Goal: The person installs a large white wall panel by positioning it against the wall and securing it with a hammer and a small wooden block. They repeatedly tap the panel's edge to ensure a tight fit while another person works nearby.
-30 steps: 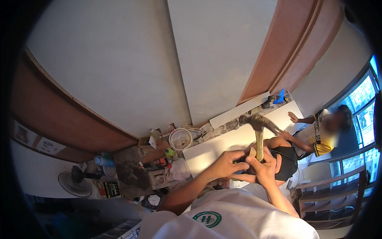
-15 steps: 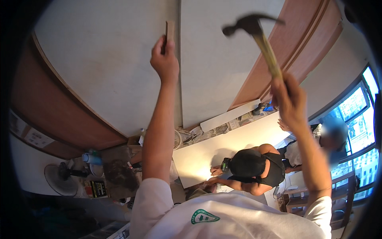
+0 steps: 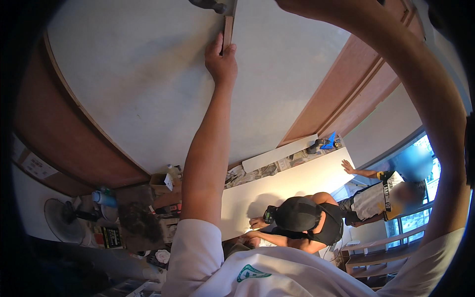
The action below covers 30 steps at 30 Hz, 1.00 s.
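My left hand (image 3: 221, 62) is raised against the tall pale panel (image 3: 163, 74), its fingers closed round a small wood block (image 3: 228, 30) held upright over the seam between panels. Just above the block's top end, at the upper edge of the view, shows the dark head of a hammer (image 3: 210, 5). My right arm arches up across the right side. Of my right hand (image 3: 292, 4) only the lower part shows; its fingers and the hammer's handle are cut off. Whether the hammer head touches the block I cannot tell.
Below, a person in a black cap (image 3: 299, 214) leans over a long white board (image 3: 242, 203); another person (image 3: 371, 193) rests a hand on its far end. A fan (image 3: 62, 218), a blue bottle (image 3: 104, 199) and a cardboard box (image 3: 161, 184) stand at lower left.
The hammer has swung from the upper right to just above the block, my right arm rising mostly out of view. My left hand and the block sit slightly higher and further right in view.
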Motion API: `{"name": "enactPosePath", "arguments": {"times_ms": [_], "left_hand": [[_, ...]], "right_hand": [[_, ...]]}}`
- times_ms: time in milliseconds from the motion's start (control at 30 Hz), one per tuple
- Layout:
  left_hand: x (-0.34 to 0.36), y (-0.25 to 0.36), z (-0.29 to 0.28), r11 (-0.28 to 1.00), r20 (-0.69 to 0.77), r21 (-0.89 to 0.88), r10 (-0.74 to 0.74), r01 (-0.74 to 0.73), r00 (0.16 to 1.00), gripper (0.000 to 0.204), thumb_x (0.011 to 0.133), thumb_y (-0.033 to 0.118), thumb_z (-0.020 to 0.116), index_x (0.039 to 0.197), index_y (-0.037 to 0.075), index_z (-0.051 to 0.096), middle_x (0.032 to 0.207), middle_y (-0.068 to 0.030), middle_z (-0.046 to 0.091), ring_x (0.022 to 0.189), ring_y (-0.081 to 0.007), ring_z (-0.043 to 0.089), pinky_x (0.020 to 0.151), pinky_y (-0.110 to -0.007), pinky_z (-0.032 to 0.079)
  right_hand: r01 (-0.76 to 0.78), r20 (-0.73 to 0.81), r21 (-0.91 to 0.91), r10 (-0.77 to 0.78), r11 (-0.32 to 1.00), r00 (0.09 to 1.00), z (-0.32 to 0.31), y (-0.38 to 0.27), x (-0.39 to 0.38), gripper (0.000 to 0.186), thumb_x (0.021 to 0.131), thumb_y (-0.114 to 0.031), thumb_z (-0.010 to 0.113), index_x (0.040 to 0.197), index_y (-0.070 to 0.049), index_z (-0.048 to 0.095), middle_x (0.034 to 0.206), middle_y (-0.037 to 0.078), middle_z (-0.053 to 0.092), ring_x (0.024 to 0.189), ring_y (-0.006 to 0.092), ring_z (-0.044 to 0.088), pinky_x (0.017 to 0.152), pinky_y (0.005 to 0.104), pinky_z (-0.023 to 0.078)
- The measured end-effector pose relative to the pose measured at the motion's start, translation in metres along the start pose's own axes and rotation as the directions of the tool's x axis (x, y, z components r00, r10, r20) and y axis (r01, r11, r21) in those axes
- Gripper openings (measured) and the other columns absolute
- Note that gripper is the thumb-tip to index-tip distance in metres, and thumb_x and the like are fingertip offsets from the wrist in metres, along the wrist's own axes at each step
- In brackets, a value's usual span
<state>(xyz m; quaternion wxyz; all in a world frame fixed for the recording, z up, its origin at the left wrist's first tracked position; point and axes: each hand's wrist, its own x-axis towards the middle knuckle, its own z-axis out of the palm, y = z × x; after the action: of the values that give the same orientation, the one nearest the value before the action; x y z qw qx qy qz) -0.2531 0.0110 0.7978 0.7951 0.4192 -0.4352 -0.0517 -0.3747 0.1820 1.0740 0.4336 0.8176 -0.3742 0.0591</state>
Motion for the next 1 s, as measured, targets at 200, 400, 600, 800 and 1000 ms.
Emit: {"name": "enactPosePath", "arguments": {"times_ms": [200, 400, 600, 800, 1000], "left_hand": [[0.004, -0.014, -0.025, 0.995, -0.043, -0.054, -0.084, 0.082, 0.996, 0.040, 0.080, 0.006, 0.082, 0.119, 0.000, 0.073, 0.115, -0.0127, 0.071, 0.104, -0.0233, 0.068, 0.092, -0.035, 0.055], [0.011, -0.034, -0.023, 0.931, 0.046, -0.264, -0.251, 0.254, 0.967, 0.040, 0.078, 0.004, 0.085, 0.116, -0.002, 0.074, 0.108, -0.0120, 0.076, 0.095, -0.0161, 0.069, 0.088, -0.030, 0.057], [0.013, -0.011, -0.030, 0.872, 0.108, -0.386, -0.280, 0.300, 0.954, 0.040, 0.077, -0.001, 0.085, 0.116, -0.004, 0.073, 0.110, -0.0111, 0.075, 0.091, -0.0142, 0.069, 0.086, -0.027, 0.059], [0.010, -0.002, -0.040, 0.886, 0.094, -0.361, -0.275, 0.290, 0.957, 0.038, 0.076, -0.004, 0.085, 0.113, -0.005, 0.074, 0.109, -0.0126, 0.075, 0.091, -0.0148, 0.069, 0.085, -0.028, 0.061], [0.010, -0.010, -0.045, 0.882, 0.092, -0.372, -0.275, 0.289, 0.957, 0.038, 0.076, 0.000, 0.086, 0.112, -0.005, 0.074, 0.106, -0.0111, 0.076, 0.091, -0.0133, 0.069, 0.084, -0.027, 0.059]], "right_hand": [[0.230, 0.153, -0.244, -0.196, 0.942, 0.969, 0.007, -0.035, 0.057, 0.017, 0.092, -0.008, 0.059, 0.092, 0.000, 0.074, 0.079, 0.015, 0.074, 0.070, 0.0270, 0.072, 0.065, 0.0381, 0.059], [0.244, 0.119, -0.241, -0.221, 0.939, 0.968, 0.015, -0.042, 0.053, 0.016, 0.093, -0.010, 0.061, 0.095, 0.000, 0.074, 0.078, 0.013, 0.072, 0.069, 0.0248, 0.070, 0.063, 0.0370, 0.057], [0.240, 0.084, -0.232, -0.226, 0.943, 0.970, 0.021, -0.045, 0.044, 0.016, 0.093, -0.012, 0.063, 0.097, 0.000, 0.073, 0.077, 0.011, 0.070, 0.068, 0.0226, 0.067, 0.062, 0.0359, 0.055], [0.231, 0.073, -0.215, -0.220, 0.949, 0.973, 0.023, -0.050, 0.045, 0.017, 0.094, -0.014, 0.065, 0.099, 0.000, 0.073, 0.076, 0.010, 0.068, 0.066, 0.0205, 0.065, 0.061, 0.0347, 0.053], [0.239, 0.042, -0.201, -0.236, 0.950, 0.971, 0.024, -0.059, 0.035, 0.018, 0.094, -0.016, 0.067, 0.102, -0.001, 0.072, 0.074, 0.008, 0.066, 0.065, 0.0183, 0.063, 0.060, 0.0336, 0.052]]}}
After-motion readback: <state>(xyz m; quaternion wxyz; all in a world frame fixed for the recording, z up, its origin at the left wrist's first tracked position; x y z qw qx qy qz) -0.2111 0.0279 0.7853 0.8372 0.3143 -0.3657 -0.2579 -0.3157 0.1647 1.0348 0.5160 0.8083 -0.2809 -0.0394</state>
